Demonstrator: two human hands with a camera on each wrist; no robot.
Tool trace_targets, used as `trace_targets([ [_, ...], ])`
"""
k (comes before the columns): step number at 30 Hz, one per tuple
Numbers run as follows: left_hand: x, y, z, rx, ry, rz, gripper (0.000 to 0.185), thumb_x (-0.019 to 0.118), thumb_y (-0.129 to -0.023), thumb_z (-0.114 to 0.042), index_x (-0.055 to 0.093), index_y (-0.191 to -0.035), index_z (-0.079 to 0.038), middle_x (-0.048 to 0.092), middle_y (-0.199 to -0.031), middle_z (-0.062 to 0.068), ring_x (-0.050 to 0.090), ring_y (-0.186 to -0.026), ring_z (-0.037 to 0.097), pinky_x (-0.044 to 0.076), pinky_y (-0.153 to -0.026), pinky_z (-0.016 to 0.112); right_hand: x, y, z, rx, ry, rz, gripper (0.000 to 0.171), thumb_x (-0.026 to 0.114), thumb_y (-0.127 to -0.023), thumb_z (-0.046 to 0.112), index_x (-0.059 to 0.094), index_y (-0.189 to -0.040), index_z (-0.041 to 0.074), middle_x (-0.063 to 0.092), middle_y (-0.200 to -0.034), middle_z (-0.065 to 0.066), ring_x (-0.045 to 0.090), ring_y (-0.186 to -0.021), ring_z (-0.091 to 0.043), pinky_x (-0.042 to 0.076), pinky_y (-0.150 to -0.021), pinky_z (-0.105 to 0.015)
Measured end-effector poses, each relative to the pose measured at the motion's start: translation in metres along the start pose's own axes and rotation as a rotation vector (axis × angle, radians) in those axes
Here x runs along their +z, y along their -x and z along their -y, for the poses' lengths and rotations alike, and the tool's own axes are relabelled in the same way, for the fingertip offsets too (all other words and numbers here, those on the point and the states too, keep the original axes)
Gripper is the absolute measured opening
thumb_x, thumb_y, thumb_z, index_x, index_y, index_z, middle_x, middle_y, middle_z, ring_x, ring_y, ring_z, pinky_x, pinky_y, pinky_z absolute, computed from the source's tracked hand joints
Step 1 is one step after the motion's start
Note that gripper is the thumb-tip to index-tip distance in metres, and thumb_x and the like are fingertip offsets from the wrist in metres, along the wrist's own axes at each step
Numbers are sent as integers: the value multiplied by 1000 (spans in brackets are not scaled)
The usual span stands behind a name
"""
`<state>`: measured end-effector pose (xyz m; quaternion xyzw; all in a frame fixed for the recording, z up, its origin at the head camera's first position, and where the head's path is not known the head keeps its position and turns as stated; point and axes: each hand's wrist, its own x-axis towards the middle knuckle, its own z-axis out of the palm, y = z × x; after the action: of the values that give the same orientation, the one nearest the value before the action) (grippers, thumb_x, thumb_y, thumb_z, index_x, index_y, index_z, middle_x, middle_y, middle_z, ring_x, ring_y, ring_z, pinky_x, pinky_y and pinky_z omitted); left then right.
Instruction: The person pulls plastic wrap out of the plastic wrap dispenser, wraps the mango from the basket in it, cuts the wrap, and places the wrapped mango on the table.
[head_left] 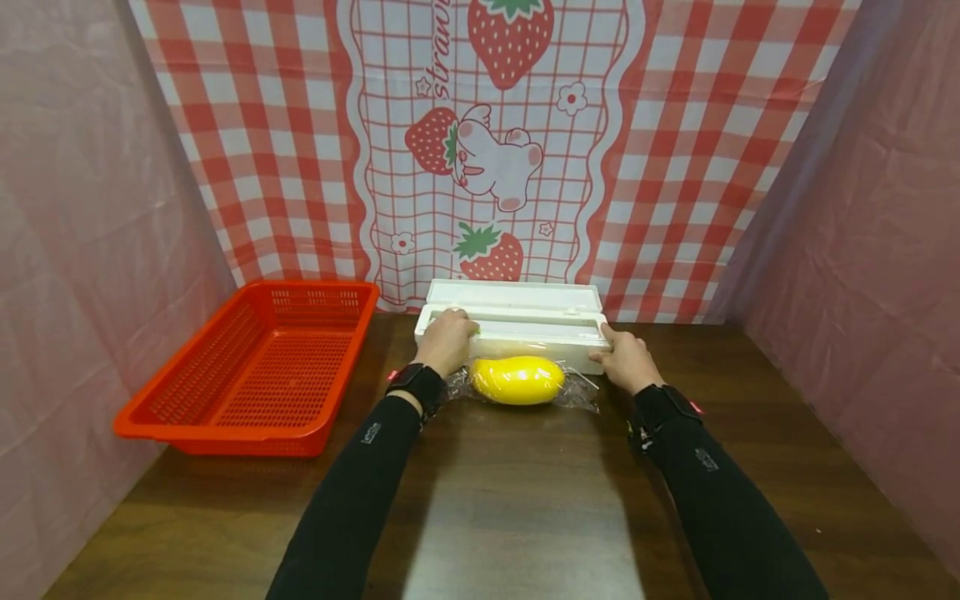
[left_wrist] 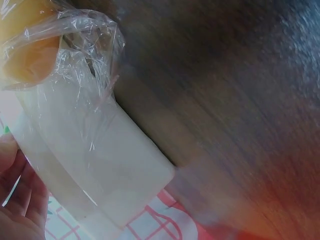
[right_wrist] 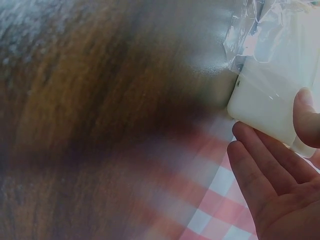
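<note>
Just below frame centre, the film-wrapped yellow fruit (head_left: 519, 381) lies crosswise, nearer the left hand (head_left: 446, 343), whose fingers' grip I cannot tell, than the right hand (head_left: 628, 360), which grips the white box (head_left: 525, 339) beyond.

Backdrop cloth (head_left: 487, 158): red "straw" is running sideways, cut off above. Black sleeves (head_left: 352, 508): small pale prints are showing, illegible.

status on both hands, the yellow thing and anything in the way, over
Left hand at white box, grip unclear; right hand holding box's right end. Yellow thing wrapped, in front of box. Clear film overlaps box front, possible snag.
</note>
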<state>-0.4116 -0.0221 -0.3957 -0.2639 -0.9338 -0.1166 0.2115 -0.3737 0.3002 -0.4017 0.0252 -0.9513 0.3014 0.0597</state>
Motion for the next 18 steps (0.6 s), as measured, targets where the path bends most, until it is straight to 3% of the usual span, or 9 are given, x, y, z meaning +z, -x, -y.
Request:
trace_targets([
  [18,-1,3,7,-51,20,6,29,61,-90,6,81,-102,-12,67,-96,8,62,-95,30,53,-83,41,0,1,0,-5,-2,0,72,65,-101,18,25,-158,1,34,-155,-30,42,-137,-45,45,-98,-53],
])
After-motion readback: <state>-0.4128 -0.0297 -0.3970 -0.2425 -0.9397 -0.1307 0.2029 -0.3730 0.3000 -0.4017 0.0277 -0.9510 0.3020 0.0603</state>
